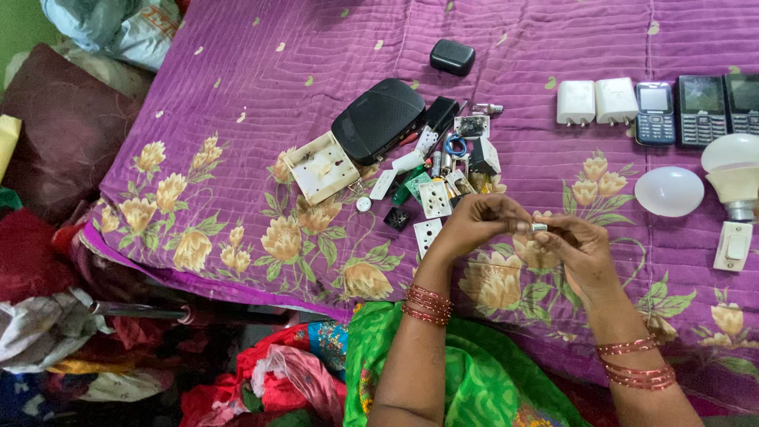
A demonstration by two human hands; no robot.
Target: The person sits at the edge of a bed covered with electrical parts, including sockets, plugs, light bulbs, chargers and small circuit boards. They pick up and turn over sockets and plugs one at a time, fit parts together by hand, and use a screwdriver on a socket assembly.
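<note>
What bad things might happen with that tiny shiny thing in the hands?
The small metal part is pinched only by the fingertips of the left hand and right hand, above the patterned bedspread. If it slips, it may be hard to spot among the printed flowers. It might also roll into the pile of parts nearby and get mixed up. The loose bulb dome lies close to the right hand and may get knocked.

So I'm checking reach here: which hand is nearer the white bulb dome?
Right. The right hand sits just left of and below the dome; the left hand is farther left, beyond the right hand.
</note>
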